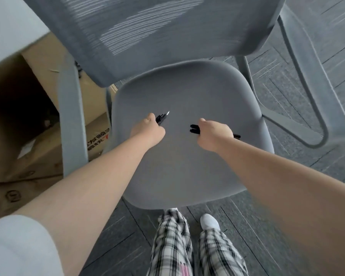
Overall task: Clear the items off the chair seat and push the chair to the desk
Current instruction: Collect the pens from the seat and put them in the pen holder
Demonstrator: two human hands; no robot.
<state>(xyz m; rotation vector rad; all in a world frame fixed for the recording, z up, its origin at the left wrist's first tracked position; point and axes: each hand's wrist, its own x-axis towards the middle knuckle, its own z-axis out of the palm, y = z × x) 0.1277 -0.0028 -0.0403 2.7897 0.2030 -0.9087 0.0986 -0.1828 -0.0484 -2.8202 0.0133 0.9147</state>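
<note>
We reach over the grey seat (187,166), our left hand (147,130) clenched around a black pen (162,118) and our right hand (215,134) clenched around black pens (194,129), both above the seat's middle. Behind the seat rises the mesh backrest (157,36). Left of it sit cardboard boxes (38,136); grey carpet tiles (297,76) spread around.

Both bare forearms reach forward and down, converging toward centre frame. Left hand (147,130): closed in a fist, back of hand up, knuckles pointing forward. Right hand (214,134): also fisted, wrist turned slightly inward, thumb side leading. The hands sit near each other but apart, at about the same height. Short pale sleeve on the left upper arm.
</note>
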